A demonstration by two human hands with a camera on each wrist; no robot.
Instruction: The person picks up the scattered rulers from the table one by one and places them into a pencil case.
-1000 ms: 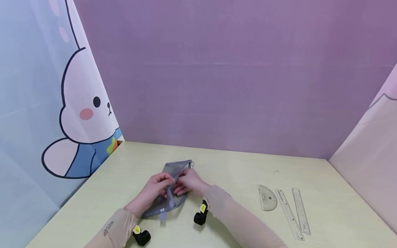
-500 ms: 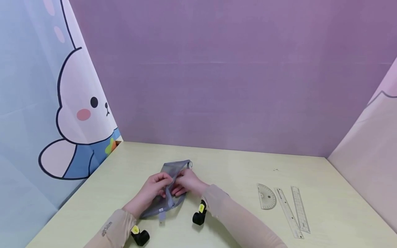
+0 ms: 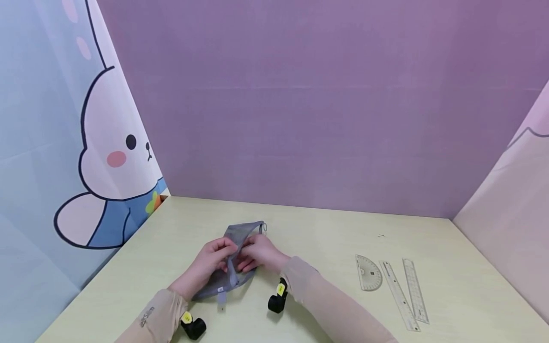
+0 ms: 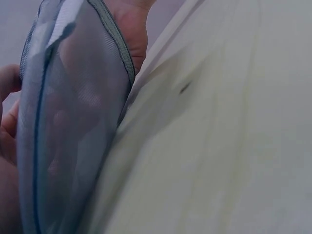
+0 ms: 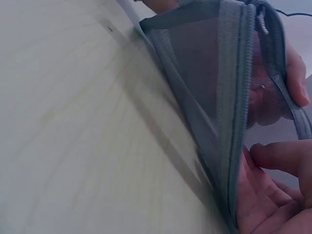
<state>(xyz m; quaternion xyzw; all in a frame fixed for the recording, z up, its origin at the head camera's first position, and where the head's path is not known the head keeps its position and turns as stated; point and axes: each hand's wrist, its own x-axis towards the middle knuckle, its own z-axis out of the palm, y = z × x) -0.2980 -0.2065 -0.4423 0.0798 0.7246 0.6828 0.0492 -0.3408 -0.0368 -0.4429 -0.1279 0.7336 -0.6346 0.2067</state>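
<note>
A grey mesh zip pouch (image 3: 235,278) is held tilted above the table, with a small tag (image 3: 221,298) hanging at its near edge. My left hand (image 3: 211,259) pinches its edge from the left, thumb and fingers together. From the other side, my right hand (image 3: 261,251) grips the pouch at its opening, its curled fingers partly behind the mesh. The right wrist view shows the zipper (image 5: 245,97) along the opening and right-hand fingers (image 5: 278,158) beside it. Through the mesh (image 4: 83,97) in the left wrist view, fingers show faintly. I cannot make out any contents.
A clear protractor (image 3: 369,273) lies to the right on the pale table (image 3: 326,238). Beside it are two clear rulers, one slanted (image 3: 400,296) and one further right (image 3: 415,290), their near ends close together. A purple backdrop (image 3: 300,119) stands behind.
Both hands keep their hold on the pouch. Its lower end and tag have shifted slightly left; otherwise little differs beyond a small shift of the head view.
</note>
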